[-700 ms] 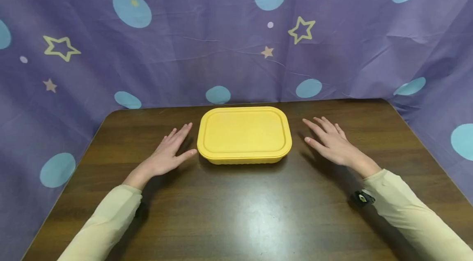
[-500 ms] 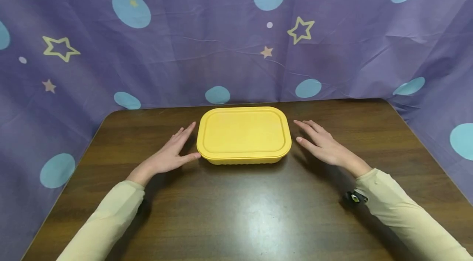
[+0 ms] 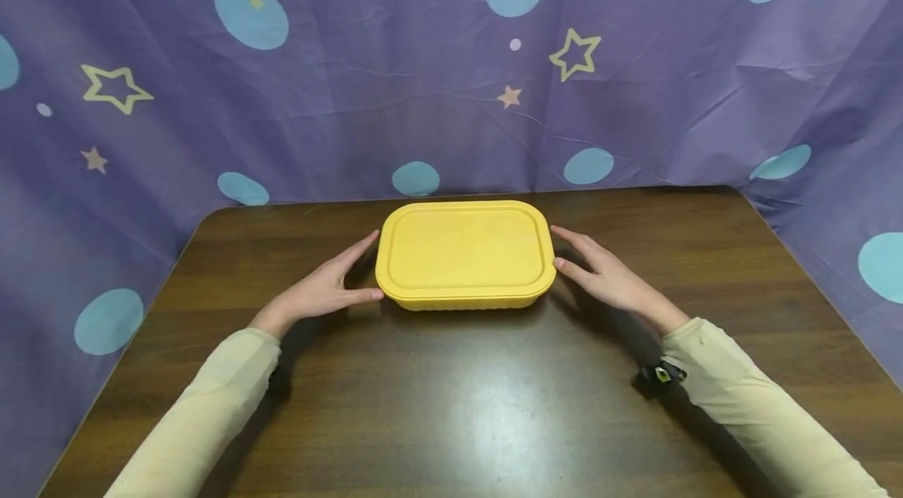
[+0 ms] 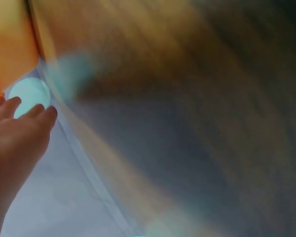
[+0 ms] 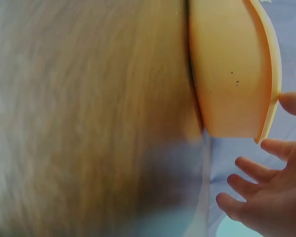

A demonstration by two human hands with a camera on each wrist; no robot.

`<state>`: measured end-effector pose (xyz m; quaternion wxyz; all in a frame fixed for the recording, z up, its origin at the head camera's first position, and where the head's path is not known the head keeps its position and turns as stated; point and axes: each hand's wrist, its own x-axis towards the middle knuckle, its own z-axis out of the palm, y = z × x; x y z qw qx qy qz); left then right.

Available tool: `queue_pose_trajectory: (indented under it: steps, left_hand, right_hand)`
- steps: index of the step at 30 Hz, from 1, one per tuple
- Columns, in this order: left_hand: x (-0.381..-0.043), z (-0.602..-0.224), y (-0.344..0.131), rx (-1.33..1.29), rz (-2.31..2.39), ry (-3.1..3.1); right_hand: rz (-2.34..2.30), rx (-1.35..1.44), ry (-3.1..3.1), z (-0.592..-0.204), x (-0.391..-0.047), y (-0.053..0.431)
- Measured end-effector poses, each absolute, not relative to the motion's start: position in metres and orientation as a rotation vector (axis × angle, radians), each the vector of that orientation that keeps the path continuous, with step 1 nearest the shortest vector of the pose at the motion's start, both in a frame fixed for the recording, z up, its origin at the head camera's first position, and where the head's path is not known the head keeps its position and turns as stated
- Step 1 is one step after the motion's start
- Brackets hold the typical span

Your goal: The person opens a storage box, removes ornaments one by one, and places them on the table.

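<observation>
Fingers touch the yellow lidded box from both sides.

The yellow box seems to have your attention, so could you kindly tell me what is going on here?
Someone's left hand and right hand are at opposite ends of the yellow box. The right hand touches the edge of the lid; the left seems to touch its end too, though that is harder to confirm. The box rests on the wooden table with its lid on.
</observation>
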<state>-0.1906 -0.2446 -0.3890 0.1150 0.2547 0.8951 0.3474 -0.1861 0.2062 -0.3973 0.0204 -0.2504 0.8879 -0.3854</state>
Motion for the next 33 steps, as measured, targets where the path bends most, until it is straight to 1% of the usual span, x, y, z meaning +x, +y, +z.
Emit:
queue_pose_trajectory:
  steps: [6,12,19,27,33]
  left_hand:
    - [-0.196,-0.392,-0.245,0.716,1.136,2.515]
    - [-0.2,-0.394,-0.243,0.719,1.22,2.449]
    - [-0.196,-0.395,-0.237,0.719,1.313,2.448]
    - [-0.194,-0.388,-0.236,0.716,1.389,2.468]
    - [-0.194,-0.375,-0.232,0.777,1.401,2.552]
  right_hand:
    - [-1.41,-0.735,2.514,-0.402,-0.189,0.209]
    - [-1.447,-0.806,2.429,-0.408,-0.194,0.21]
    - [-1.58,-0.823,2.316,-0.412,-0.195,0.211]
    - [-1.756,-0.731,2.137,-0.399,-0.196,0.209]
    - [-1.819,-0.697,2.071,-0.383,-0.195,0.209]
